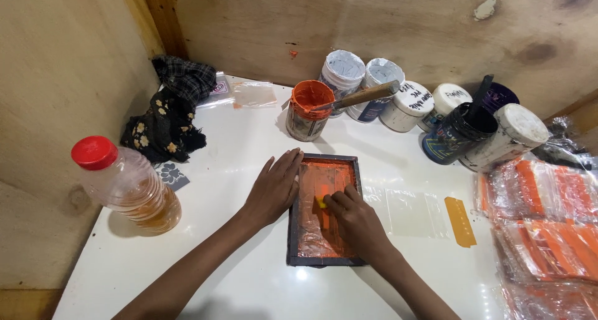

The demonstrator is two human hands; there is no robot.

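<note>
A small yellow scraper [321, 202] is mostly hidden under the right hand [356, 221], whose fingers pinch it against the orange-inked screen frame [324, 210] at the table's [249, 276] middle. The left hand [274, 187] lies flat, fingers spread, on the frame's left edge. Bare table lies toward the near edge.

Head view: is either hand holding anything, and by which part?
The right hand pinches a small yellow piece on the orange screen, fingers on its right end. The left hand lies flat on the left edge of the dark frame, gripping nothing.
</note>
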